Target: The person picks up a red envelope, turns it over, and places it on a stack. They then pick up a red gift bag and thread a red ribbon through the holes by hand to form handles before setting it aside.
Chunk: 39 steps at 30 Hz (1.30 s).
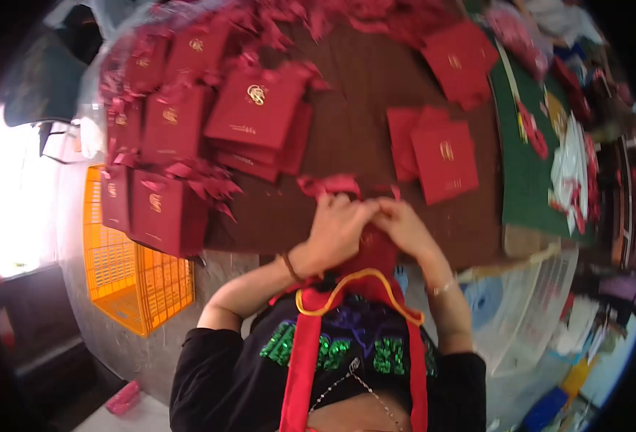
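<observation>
My left hand (341, 227) and my right hand (406, 229) meet at the table's near edge, close to my chest. Both are closed, with fingers bent and thumbs close together, at the top of a small red gift bag (375, 252). Red ribbon (332, 184) sticks out beyond the left fingers, and a shorter end shows near the right ones. The hands cover most of the bag's top, so the exact grip on the ribbon is partly hidden.
Finished-looking red bags with ribbon bows (161, 205) stand in rows at left, beside a bag stack (253, 111). Flat red bags (445, 160) lie at right. A green mat (523, 180) covers the right side. An orange crate (142, 281) stands below left.
</observation>
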Tool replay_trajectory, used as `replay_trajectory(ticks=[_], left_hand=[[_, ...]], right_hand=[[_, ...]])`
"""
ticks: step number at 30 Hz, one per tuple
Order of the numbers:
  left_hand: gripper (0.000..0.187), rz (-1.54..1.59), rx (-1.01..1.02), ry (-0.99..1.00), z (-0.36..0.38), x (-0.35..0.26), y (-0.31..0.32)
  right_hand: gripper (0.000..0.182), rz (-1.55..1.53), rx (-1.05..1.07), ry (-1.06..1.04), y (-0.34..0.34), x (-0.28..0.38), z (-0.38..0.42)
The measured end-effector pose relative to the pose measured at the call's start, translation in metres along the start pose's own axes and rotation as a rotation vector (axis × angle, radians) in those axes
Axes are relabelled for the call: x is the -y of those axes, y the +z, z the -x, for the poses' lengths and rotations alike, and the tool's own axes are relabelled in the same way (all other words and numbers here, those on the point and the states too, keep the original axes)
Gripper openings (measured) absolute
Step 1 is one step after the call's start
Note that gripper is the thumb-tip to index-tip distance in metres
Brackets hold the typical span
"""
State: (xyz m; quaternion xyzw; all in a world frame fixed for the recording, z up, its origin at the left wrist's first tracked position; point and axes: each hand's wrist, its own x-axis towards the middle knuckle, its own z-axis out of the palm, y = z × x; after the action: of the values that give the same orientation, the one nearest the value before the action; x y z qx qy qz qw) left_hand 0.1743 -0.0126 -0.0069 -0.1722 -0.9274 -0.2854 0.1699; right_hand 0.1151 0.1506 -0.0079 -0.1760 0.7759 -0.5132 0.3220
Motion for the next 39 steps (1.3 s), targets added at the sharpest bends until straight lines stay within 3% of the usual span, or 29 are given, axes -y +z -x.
replay_trajectory(ticks=[3, 4, 7, 12, 14, 16, 17, 18, 19, 20, 21, 22, 24, 27, 30, 37, 39], left_hand=[[0.029, 0.087, 0.011, -0.135, -0.002, 0.007, -0.001], [0.025, 0.301, 0.059, -0.267, -0.002, 0.013, 0.003], [0.005, 0.365, -0.027, -0.132, 0.000, 0.020, 0.008], [0.006, 0.330, 0.021, -0.177, 0.008, 0.023, 0.008], [0.006, 0.360, 0.024, -0.215, 0.016, 0.021, 0.010], [0.005, 0.293, 0.073, -0.171, 0.016, 0.015, 0.011], [0.008, 0.148, 0.168, -0.023, 0.013, 0.014, 0.005], [0.011, 0.164, 0.154, -0.030, 0.010, 0.011, -0.001], [0.010, 0.228, 0.300, -0.135, 0.006, 0.010, -0.013], [0.011, 0.055, 0.216, -0.138, 0.008, 0.014, -0.009], [0.010, 0.198, -0.068, -0.168, 0.013, 0.021, -0.007], [0.007, 0.236, -0.088, -0.344, 0.010, 0.018, -0.011], [0.008, 0.574, -0.060, -0.600, 0.017, 0.023, -0.012], [0.010, 0.476, 0.050, -0.493, 0.022, 0.024, -0.010], [0.011, 0.490, 0.064, -0.440, 0.020, 0.020, -0.002], [0.045, 0.584, 0.070, -0.551, 0.009, 0.011, -0.001], [0.047, 0.538, 0.090, -0.476, 0.006, 0.015, -0.001]], right_hand=[[0.027, -0.052, 0.024, 0.012, 0.002, -0.010, -0.003], [0.027, 0.010, 0.010, 0.100, 0.002, 0.008, -0.002], [0.026, 0.115, 0.036, 0.036, 0.002, -0.001, -0.008], [0.024, 0.099, 0.010, 0.001, 0.005, -0.004, -0.008], [0.025, -0.073, -0.024, 0.005, 0.003, -0.008, -0.002], [0.025, -0.134, 0.000, 0.016, 0.001, -0.017, -0.002], [0.025, -0.081, -0.001, -0.027, 0.000, -0.007, 0.000], [0.026, -0.142, 0.026, -0.074, 0.001, -0.004, 0.001], [0.026, -0.043, 0.014, -0.071, -0.001, -0.009, 0.003], [0.027, -0.079, 0.009, -0.098, 0.000, -0.005, 0.008], [0.027, -0.075, 0.032, -0.054, -0.002, 0.011, 0.013], [0.028, -0.115, 0.020, 0.033, -0.001, 0.005, 0.015], [0.026, -0.180, 0.039, 0.182, -0.002, 0.004, 0.015], [0.024, -0.239, -0.024, 0.211, -0.003, -0.005, 0.010], [0.025, -0.089, -0.045, 0.155, -0.004, -0.010, 0.006], [0.031, -0.247, -0.030, 0.187, 0.000, -0.002, 0.002], [0.032, -0.308, -0.034, 0.197, -0.001, -0.001, 0.000]])
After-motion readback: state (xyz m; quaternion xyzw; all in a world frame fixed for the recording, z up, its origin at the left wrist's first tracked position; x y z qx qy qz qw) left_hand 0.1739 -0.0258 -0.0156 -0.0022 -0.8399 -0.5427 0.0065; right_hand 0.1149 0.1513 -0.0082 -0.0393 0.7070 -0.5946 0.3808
